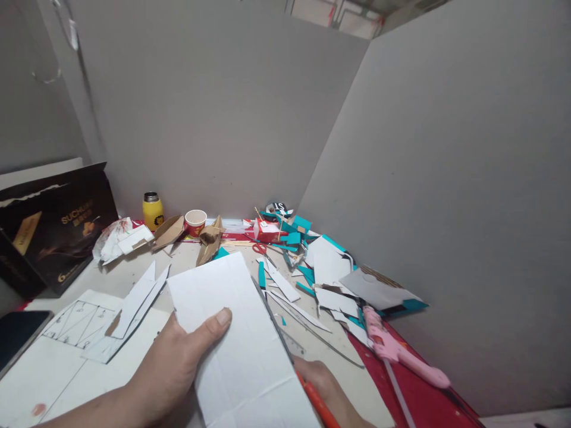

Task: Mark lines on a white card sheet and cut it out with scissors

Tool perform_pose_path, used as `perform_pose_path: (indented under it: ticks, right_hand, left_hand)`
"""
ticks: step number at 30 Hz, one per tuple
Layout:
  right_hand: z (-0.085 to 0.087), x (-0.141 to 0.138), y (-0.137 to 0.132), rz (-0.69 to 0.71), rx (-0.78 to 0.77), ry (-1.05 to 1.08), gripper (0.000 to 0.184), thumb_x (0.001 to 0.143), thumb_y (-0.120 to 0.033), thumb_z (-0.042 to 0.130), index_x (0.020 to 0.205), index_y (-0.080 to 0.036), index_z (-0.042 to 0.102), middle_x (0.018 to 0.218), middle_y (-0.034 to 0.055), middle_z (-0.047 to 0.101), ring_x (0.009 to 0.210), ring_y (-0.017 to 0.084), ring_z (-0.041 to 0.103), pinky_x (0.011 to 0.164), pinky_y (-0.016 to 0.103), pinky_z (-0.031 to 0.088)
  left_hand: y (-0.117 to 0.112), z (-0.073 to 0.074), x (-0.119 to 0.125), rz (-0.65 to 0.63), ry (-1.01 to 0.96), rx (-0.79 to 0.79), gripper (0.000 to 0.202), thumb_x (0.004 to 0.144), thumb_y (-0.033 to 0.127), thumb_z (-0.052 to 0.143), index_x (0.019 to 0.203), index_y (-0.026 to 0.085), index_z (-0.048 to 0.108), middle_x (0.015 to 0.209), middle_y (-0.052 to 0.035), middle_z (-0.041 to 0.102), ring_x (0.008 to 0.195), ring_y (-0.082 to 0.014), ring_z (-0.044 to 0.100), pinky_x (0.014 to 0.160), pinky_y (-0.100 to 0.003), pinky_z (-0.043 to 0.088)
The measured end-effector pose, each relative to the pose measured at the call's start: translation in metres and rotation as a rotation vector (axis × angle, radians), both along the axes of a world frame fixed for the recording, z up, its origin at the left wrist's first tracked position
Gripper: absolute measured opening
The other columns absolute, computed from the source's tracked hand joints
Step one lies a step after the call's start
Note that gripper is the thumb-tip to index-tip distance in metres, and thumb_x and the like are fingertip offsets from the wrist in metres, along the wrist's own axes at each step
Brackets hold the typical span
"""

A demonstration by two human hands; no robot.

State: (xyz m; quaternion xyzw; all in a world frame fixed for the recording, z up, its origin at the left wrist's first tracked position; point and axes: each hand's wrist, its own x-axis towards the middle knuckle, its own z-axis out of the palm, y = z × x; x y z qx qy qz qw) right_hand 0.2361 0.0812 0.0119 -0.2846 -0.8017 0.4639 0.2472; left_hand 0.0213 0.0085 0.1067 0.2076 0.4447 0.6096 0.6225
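Note:
My left hand [172, 368] grips a white sheet of card [236, 339], thumb lying on top of it. A metal ruler [274, 321] lies along the card's right edge. My right hand [328, 392] sits low at that edge, closed on an orange pen or knife [317, 404] whose tip meets the ruler. Only part of the right hand shows.
Teal and white card scraps [312, 267], red scissors [259, 248], a pink glue gun [401, 351] on a red mat [419, 398], a paper cup [195, 222], a yellow bottle [152, 210], a dark box [49, 229], a drawn plan sheet [75, 324]. Grey walls stand behind and right.

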Motion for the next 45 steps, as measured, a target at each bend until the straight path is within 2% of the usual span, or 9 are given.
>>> perform_pose_path:
  ticks: [4, 10, 16, 20, 23, 29, 38, 41, 45]
  right_hand:
    - [-0.002, -0.003, 0.001, 0.061, -0.019, 0.023, 0.054, 0.076, -0.07, 0.057, 0.078, -0.017, 0.068, 0.062, 0.0018, 0.062, 0.059, 0.019, 0.059, 0.051, 0.023, 0.048]
    - [-0.007, -0.006, 0.0, 0.035, -0.054, 0.004, 0.048, 0.081, -0.063, 0.057, 0.077, -0.017, 0.069, 0.062, 0.0021, 0.062, 0.064, 0.021, 0.062, 0.058, 0.024, 0.052]
    - [-0.018, -0.001, 0.004, 0.033, -0.036, -0.009, 0.04, 0.084, -0.056, 0.057, 0.081, -0.018, 0.071, 0.064, 0.0015, 0.065, 0.063, 0.02, 0.062, 0.055, 0.021, 0.05]
    - [-0.028, -0.003, 0.011, 0.097, -0.037, 0.019, 0.042, 0.076, -0.059, 0.065, 0.081, -0.018, 0.071, 0.063, 0.0005, 0.065, 0.063, 0.02, 0.062, 0.053, 0.022, 0.049]
    - [-0.03, -0.005, 0.014, 0.091, -0.074, 0.022, 0.041, 0.075, -0.059, 0.067, 0.079, -0.018, 0.073, 0.061, 0.0016, 0.064, 0.061, 0.022, 0.062, 0.05, 0.025, 0.049]
    - [-0.031, -0.007, 0.01, 0.037, -0.115, 0.041, 0.047, 0.072, -0.057, 0.071, 0.092, -0.016, 0.076, 0.075, 0.0069, 0.07, 0.071, 0.027, 0.066, 0.058, 0.03, 0.053]
    - [-0.017, -0.001, 0.0, 0.01, -0.12, -0.011, 0.049, 0.073, -0.062, 0.067, 0.083, -0.014, 0.073, 0.068, 0.003, 0.068, 0.069, 0.022, 0.064, 0.058, 0.024, 0.051]
    - [-0.017, -0.004, -0.002, -0.01, -0.15, -0.011, 0.051, 0.07, -0.063, 0.069, 0.082, -0.013, 0.073, 0.065, 0.0036, 0.066, 0.065, 0.022, 0.062, 0.055, 0.024, 0.049]
    - [-0.02, -0.008, 0.002, -0.035, -0.186, -0.009, 0.052, 0.067, -0.063, 0.071, 0.084, -0.013, 0.074, 0.072, 0.005, 0.069, 0.07, 0.024, 0.062, 0.057, 0.027, 0.049]
  left_hand:
    - [-0.001, 0.0, 0.002, 0.052, -0.013, 0.004, 0.075, 0.072, 0.039, 0.079, 0.138, 0.022, 0.05, 0.112, -0.0145, 0.075, 0.099, -0.0339, 0.071, 0.093, -0.05, 0.05]
    - [-0.001, 0.001, 0.005, 0.031, -0.069, 0.018, 0.076, 0.074, 0.032, 0.078, 0.141, 0.021, 0.045, 0.11, -0.0148, 0.075, 0.1, -0.0345, 0.07, 0.092, -0.051, 0.051]
    - [-0.002, 0.0, 0.007, 0.051, -0.071, 0.03, 0.081, 0.069, 0.04, 0.081, 0.14, 0.02, 0.047, 0.109, -0.0162, 0.075, 0.1, -0.0381, 0.07, 0.09, -0.054, 0.051]
    - [-0.002, -0.002, 0.005, 0.043, -0.087, 0.027, 0.087, 0.07, 0.039, 0.081, 0.145, 0.022, 0.04, 0.109, -0.0152, 0.075, 0.099, -0.0362, 0.07, 0.093, -0.053, 0.049]
    - [-0.001, -0.003, 0.005, 0.029, -0.107, 0.022, 0.085, 0.07, 0.04, 0.081, 0.144, 0.023, 0.042, 0.107, -0.0149, 0.076, 0.098, -0.0367, 0.071, 0.091, -0.053, 0.05]
    - [-0.002, -0.007, 0.008, 0.032, -0.08, 0.045, 0.081, 0.071, 0.038, 0.08, 0.142, 0.022, 0.044, 0.109, -0.0143, 0.075, 0.101, -0.0368, 0.069, 0.094, -0.054, 0.049]
    - [-0.002, -0.008, 0.008, 0.041, -0.009, 0.041, 0.069, 0.068, 0.033, 0.083, 0.131, 0.018, 0.057, 0.109, -0.015, 0.075, 0.104, -0.0374, 0.068, 0.093, -0.054, 0.049]
    - [-0.002, -0.009, 0.008, 0.052, -0.019, 0.032, 0.068, 0.069, 0.034, 0.082, 0.13, 0.019, 0.058, 0.109, -0.0147, 0.075, 0.102, -0.0366, 0.069, 0.092, -0.053, 0.05]
    - [-0.002, -0.012, 0.009, 0.06, -0.041, 0.025, 0.068, 0.07, 0.033, 0.081, 0.132, 0.02, 0.056, 0.11, -0.0142, 0.075, 0.101, -0.0355, 0.07, 0.093, -0.052, 0.05]
